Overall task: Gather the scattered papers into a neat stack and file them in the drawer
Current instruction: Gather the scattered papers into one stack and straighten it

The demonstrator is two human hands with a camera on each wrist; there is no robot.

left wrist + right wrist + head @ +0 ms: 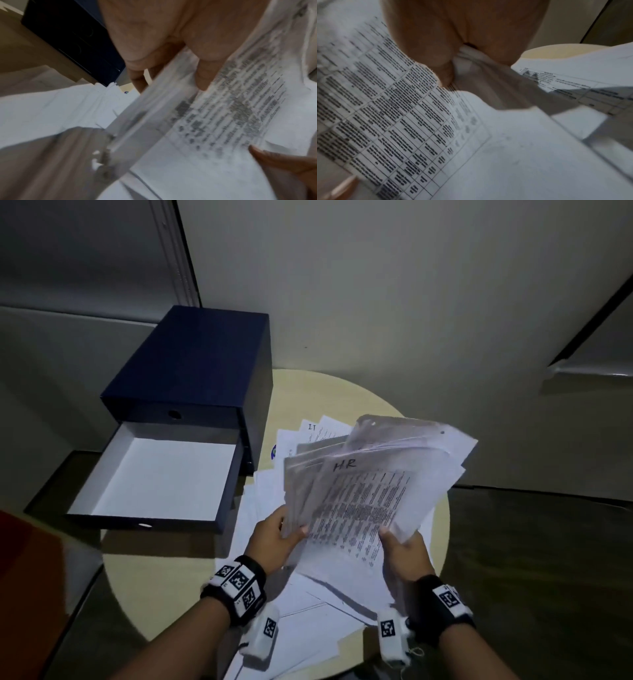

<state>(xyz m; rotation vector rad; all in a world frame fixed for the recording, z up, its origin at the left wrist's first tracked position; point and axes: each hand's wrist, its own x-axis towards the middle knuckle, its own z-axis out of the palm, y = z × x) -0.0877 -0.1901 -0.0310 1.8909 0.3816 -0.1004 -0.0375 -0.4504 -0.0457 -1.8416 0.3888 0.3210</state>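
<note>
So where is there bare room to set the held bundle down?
Open drawer: white floor bare. Round table: bare strip left of the loose sheets, below the drawer front; bare arc at the far rim. Centre crowded with sheets under both hands.

Both hands hold a fanned, uneven bundle of white printed papers (373,484) above a round pale-yellow table (342,392): the left hand (274,537) pinches its lower left edge, the right hand (404,553) its lower right. More loose white sheets (308,611) lie scattered beneath. Beside them, a dark blue drawer box (191,364) has its white-lined drawer (161,477) pulled open.
</note>
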